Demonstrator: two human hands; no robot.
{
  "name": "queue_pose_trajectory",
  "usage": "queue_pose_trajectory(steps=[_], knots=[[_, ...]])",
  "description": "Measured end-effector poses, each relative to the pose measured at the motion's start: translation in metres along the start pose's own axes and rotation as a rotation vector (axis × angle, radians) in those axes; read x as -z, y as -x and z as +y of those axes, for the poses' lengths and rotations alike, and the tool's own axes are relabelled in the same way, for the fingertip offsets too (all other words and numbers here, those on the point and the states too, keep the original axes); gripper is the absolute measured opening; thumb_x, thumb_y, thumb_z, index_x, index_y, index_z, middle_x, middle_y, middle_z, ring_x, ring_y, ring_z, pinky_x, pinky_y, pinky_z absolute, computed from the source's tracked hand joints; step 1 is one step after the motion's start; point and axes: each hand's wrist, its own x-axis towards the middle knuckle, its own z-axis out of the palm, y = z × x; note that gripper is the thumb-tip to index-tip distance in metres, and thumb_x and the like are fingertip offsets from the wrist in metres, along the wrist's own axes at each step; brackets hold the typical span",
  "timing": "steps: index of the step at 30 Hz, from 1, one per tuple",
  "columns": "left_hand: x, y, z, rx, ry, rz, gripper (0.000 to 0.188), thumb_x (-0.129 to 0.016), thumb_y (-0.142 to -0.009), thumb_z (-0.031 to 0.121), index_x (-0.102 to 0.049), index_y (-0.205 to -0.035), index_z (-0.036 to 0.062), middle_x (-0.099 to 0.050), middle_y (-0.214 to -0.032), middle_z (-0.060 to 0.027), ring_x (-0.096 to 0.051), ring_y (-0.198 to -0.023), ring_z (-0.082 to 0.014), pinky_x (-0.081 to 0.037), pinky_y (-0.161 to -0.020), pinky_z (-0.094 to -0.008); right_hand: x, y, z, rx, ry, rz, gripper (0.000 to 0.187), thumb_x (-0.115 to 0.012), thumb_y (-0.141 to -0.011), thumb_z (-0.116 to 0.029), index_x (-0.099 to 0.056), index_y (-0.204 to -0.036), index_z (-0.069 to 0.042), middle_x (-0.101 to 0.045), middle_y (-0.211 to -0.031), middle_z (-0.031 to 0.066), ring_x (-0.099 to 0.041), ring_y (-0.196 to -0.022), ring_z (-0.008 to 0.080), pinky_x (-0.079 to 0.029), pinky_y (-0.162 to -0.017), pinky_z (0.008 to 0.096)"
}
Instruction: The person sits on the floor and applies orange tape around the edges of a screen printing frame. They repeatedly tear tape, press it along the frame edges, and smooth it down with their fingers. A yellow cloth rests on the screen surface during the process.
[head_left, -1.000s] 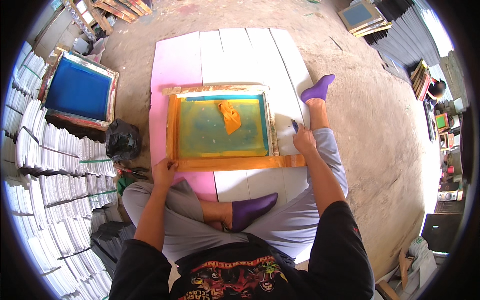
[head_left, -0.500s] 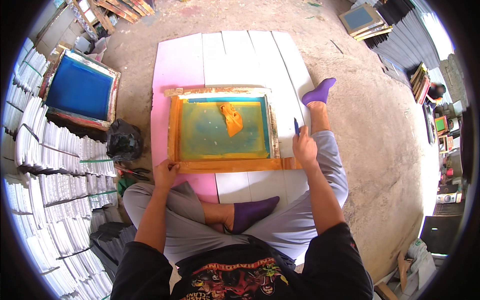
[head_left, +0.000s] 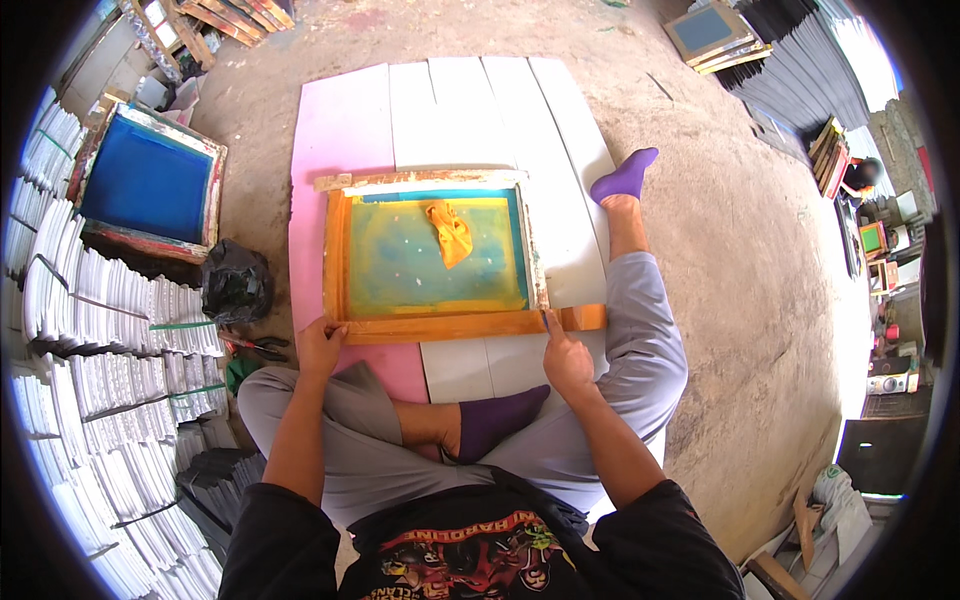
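Board (head_left: 455, 110): white w/ pink L side, flat, lies under the frame & projects past it on the far side.

Frame (head_left: 430, 182): wood, paint-worn, lies flat on the board; long axis runs L–R across the person. Mesh panel (head_left: 400, 265) inside the frame is blue-green w/ yellowish borders & a few pale specks.

Tape strip (head_left: 430, 328): orange, long axis L–R, parallel to the frame's near rail & lying along it. R end runs past the frame's near R corner, out over the board.

R hand (head_left: 570, 365): just off the frame's near R corner, on the person's side; nearer of the two to the strip's overhanging end. Fingers closed round a small tool.

L hand (head_left: 320, 345): at the frame's near L corner, fingers curled, tips touching the strip's L end. Pinching or only pressing: can't tell.

Cloth (head_left: 449, 235): orange-yellow, crumpled, on the mesh, toward the frame's far side & R of centre.

Tool (head_left: 546, 319): blue, slim, prob. a cutter; tip points away from the person, at the frame's near R corner, over the strip. Contact: n/c, too small to tell.
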Motion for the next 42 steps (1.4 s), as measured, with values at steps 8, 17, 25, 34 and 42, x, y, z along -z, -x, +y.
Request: queue_pose_trajectory(steps=[8, 17, 25, 34, 42], knots=[[-0.012, -0.006, -0.005, -0.028, 0.016, -0.021, 0.015, -0.082, -0.086, 0.011, -0.077, -0.094, -0.0013, -0.075, -0.08, -0.0162, -0.072, -0.071, -0.0251, -0.056, -0.069, -0.037, 0.001, 0.001, 0.006, -0.047, 0.016, -0.004, 0.057, -0.055, -0.098, -0.011, -0.049, -0.155, -0.017, -0.073, -0.095, 0.0287, -0.07, -0.08, 0.0509, -0.055, -0.078, 0.0613], [0.006, 0.003, -0.004, -0.03, -0.043, 0.015, 0.016, -0.082, -0.085, 0.012, -0.077, -0.093, -0.0011, -0.075, -0.08, -0.0168, -0.073, -0.071, -0.0267, -0.057, -0.07, -0.0377, -0.013, -0.006, -0.006, -0.028, 0.01, -0.027, 0.06, -0.054, -0.097, -0.011, -0.048, -0.156, -0.016, -0.072, -0.1, 0.0282, -0.071, -0.088, 0.0478, -0.056, -0.082, 0.0594], [0.007, 0.001, -0.001, -0.029, -0.062, 0.019, 0.017, -0.082, -0.086, 0.013, -0.077, -0.093, -0.0013, -0.075, -0.08, -0.0174, -0.074, -0.071, -0.0273, -0.057, -0.07, -0.0375, -0.014, 0.0, -0.012, -0.055, 0.12, -0.156, 0.066, -0.052, -0.096, -0.01, -0.039, -0.161, -0.013, -0.071, -0.108, 0.0273, -0.072, -0.093, 0.0462, -0.058, -0.085, 0.0568], [-0.004, -0.004, -0.006, -0.045, 0.006, -0.009, 0.019, -0.082, -0.088, 0.014, -0.077, -0.094, -0.0027, -0.076, -0.08, -0.0182, -0.075, -0.072, -0.0264, -0.057, -0.069, -0.0373, 0.005, 0.026, -0.013, -0.071, 0.132, -0.196, 0.067, -0.054, -0.095, -0.01, -0.038, -0.16, -0.01, -0.071, -0.106, 0.0285, -0.073, -0.095, 0.0459, -0.059, -0.085, 0.0552], [0.013, 0.004, 0.009, -0.007, -0.055, -0.001, 0.018, -0.081, -0.088, 0.013, -0.076, -0.095, -0.0033, -0.076, -0.083, -0.0188, -0.076, -0.075, -0.0267, -0.058, -0.07, -0.0369, -0.003, 0.037, -0.016, -0.093, 0.064, -0.204, 0.063, -0.053, -0.094, -0.009, -0.045, -0.156, -0.014, -0.072, -0.102, 0.0297, -0.071, -0.092, 0.05, -0.057, -0.085, 0.0587]])
